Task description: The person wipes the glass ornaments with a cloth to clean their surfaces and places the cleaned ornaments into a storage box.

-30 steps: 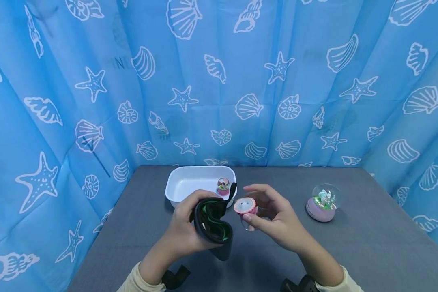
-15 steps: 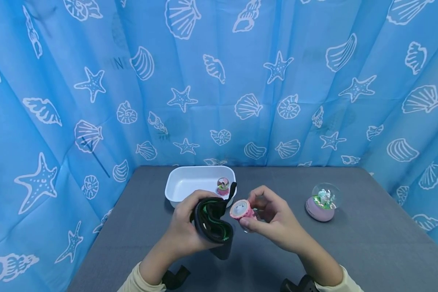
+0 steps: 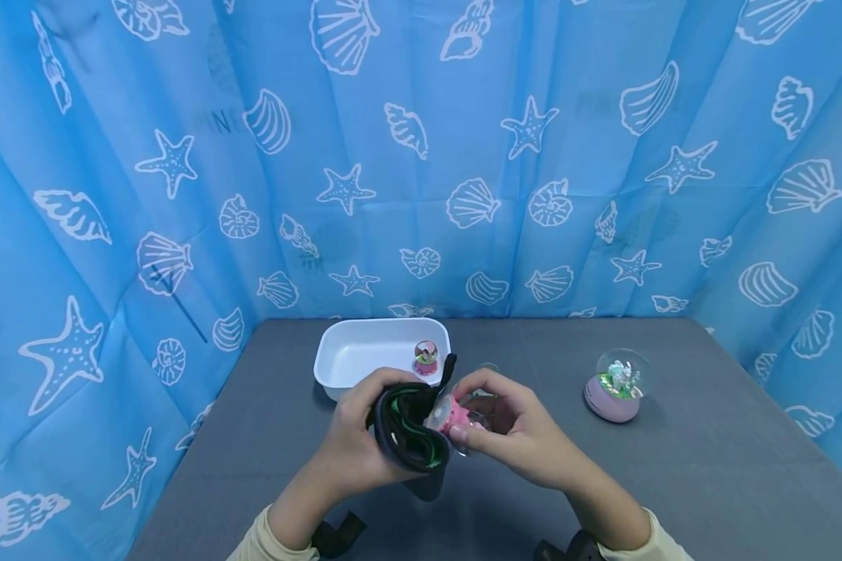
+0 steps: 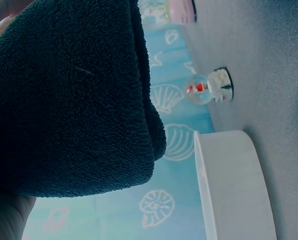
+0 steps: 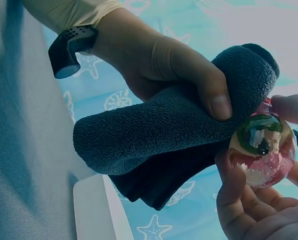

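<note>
My left hand grips a dark, fuzzy cloth, folded over on itself with its curved end facing up and a black tab sticking out. In my right hand is a small snow globe with a pink base, pinched between thumb and fingers. The globe lies tilted, its flat bottom pointing left against the folded cloth end in the head view. Its clear dome faces the right wrist camera, showing a pink and white figure inside. The cloth hides most of my left fingers in the left wrist view.
Behind my hands stands a white tub with another small snow globe inside. A larger globe on a lilac base is at the right. Beyond my right hand, a globe with a red figure stands on the grey table.
My right hand has moved left, tipping the snow globe so its bottom turns from facing up to facing the cloth, and it now meets the cloth. My left hand stays nearly still.
</note>
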Motion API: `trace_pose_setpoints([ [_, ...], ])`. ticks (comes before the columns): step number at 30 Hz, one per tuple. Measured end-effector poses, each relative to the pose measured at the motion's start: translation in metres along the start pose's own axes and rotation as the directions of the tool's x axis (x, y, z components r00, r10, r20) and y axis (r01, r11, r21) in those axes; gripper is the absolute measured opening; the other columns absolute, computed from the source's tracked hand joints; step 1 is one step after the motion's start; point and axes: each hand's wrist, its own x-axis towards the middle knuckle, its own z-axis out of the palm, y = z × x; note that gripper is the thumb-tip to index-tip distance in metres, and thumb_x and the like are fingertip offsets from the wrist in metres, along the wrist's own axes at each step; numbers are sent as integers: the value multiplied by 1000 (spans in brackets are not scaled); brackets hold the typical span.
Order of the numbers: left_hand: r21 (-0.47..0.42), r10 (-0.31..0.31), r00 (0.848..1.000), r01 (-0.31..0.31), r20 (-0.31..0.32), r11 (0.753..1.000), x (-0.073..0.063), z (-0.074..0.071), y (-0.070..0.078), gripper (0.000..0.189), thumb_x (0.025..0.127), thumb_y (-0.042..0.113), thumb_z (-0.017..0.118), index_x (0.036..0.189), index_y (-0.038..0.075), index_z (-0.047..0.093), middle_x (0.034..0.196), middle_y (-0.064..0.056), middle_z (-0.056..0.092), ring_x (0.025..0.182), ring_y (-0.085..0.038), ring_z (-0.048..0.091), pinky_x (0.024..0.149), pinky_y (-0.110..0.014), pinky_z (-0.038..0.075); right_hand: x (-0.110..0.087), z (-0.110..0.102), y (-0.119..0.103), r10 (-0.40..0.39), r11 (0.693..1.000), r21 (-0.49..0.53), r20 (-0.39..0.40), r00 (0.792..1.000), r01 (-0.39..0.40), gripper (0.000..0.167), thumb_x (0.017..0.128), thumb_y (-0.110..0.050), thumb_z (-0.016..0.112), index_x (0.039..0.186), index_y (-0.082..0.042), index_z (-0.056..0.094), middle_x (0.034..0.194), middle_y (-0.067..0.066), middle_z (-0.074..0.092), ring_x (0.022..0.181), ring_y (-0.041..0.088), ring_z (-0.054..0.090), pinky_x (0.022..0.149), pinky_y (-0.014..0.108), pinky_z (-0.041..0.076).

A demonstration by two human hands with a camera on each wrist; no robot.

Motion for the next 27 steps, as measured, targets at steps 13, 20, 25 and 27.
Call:
trace_pose_setpoints([
  [13, 36, -2, 1000, 3, -8, 999, 0, -1, 1, 71, 72, 13, 97, 131, 6, 59, 121, -8, 71, 108, -21, 70, 103, -29, 58, 1, -6, 0, -155, 988, 19, 99, 983, 154, 46, 93, 15, 63, 137, 4, 60, 126, 16, 60, 105, 13, 65, 78, 32, 64],
  [20, 4, -24, 1000, 24, 10, 1000, -1, 0, 1, 75, 70, 13, 98, 133, 6, 58, 122, -9, 70, 110, -21, 70, 103, -30, 58, 0, -8, -3, -64, 997, -30, 64, 996, 66, 51, 93, 10, 68, 142, -3, 59, 128, 14, 64, 111, 15, 69, 84, 32, 64],
  [25, -1, -6, 1000, 6, 11, 1000, -1, 2, 0, 79, 67, 13, 99, 133, 4, 58, 121, -10, 71, 108, -21, 70, 102, -29, 58, -2, -9, -4, -1, 997, -71, -1, 1000, 1, 59, 90, 5, 76, 143, -10, 57, 123, 13, 69, 110, 21, 74, 91, 36, 65],
  [27, 8, 10, 1000, -10, 7, 1000, 0, 2, 0, 79, 66, 13, 100, 133, 3, 58, 120, -10, 71, 107, -21, 70, 102, -29, 58, -2, -9, -4, -9, 997, -81, -20, 1000, 7, 59, 88, 5, 78, 141, -9, 58, 121, 13, 70, 106, 23, 75, 89, 38, 65],
])
